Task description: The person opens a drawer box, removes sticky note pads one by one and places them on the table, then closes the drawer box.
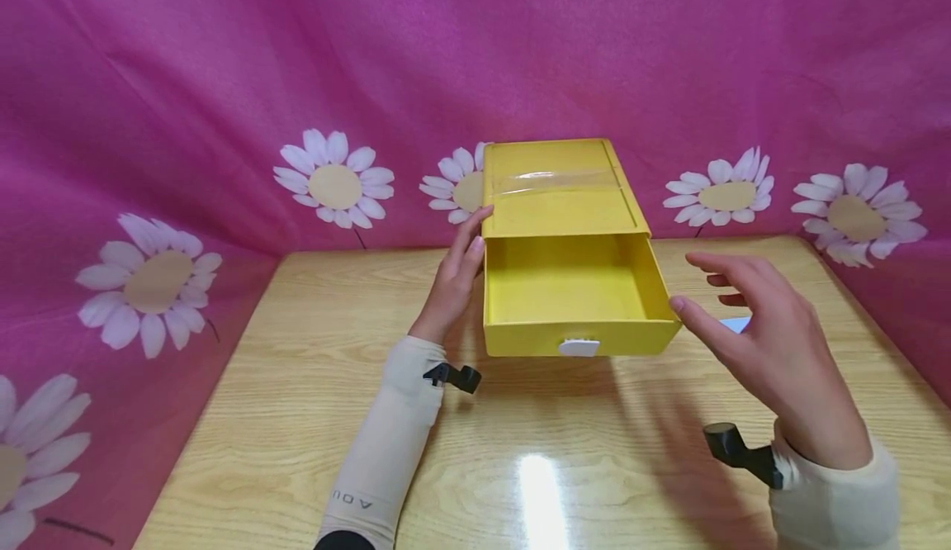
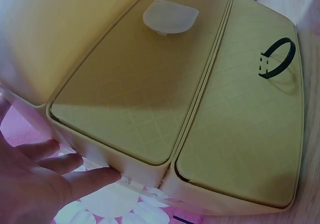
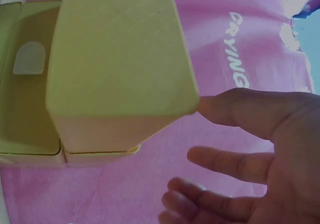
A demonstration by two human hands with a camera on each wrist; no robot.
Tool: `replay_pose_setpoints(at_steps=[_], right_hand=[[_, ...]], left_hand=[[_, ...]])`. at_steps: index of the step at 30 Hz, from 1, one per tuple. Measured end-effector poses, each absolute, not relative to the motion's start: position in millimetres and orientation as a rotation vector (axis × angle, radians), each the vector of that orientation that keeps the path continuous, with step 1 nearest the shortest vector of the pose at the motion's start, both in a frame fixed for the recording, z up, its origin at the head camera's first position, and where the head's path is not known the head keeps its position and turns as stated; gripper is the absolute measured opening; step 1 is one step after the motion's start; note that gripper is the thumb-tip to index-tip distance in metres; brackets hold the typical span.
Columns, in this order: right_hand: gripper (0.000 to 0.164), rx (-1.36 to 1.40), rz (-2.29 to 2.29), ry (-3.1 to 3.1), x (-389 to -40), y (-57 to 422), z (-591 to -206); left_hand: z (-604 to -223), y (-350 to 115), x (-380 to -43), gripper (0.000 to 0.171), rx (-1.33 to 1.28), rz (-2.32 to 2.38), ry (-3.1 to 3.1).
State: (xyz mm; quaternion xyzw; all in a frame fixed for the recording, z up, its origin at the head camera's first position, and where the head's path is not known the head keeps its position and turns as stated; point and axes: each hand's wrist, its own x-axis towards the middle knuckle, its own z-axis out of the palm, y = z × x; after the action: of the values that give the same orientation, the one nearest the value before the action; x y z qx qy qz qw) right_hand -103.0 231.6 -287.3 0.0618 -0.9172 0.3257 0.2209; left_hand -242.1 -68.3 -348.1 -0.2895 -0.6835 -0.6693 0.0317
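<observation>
A yellow drawer cabinet (image 1: 557,211) stands at the back of the table, its top drawer (image 1: 520,340) pulled far out and bare inside. The drawer front carries a white handle (image 1: 579,348). My left hand (image 1: 451,284) rests along the cabinet's left side, fingers fairly straight. In the left wrist view, a lower drawer has a white handle (image 2: 170,17) and the bottom one a black loop handle (image 2: 280,58). My right hand (image 1: 776,339) is at the right of the drawer, thumb tip at its front corner, the other fingers spread and holding nothing.
Clear tape (image 1: 553,180) runs across the cabinet top. A pink cloth (image 1: 475,46) with daisies hangs behind and beside the wooden table (image 1: 297,434). Partly hidden behind my right hand lies a light blue item (image 1: 735,324).
</observation>
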Motion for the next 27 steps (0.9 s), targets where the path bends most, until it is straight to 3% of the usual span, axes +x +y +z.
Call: replay_pose_setpoints(at_steps=[7, 27], right_hand=[[0.037, 0.241, 0.941, -2.39, -93, 221, -283], [0.032, 0.475, 0.894, -2.348, -84, 204, -283]], left_hand=[[-347, -67, -241, 0.047, -0.893, -2.064, -2.097], [-347, -67, -240, 0.047, -0.887, -2.06, -2.111]])
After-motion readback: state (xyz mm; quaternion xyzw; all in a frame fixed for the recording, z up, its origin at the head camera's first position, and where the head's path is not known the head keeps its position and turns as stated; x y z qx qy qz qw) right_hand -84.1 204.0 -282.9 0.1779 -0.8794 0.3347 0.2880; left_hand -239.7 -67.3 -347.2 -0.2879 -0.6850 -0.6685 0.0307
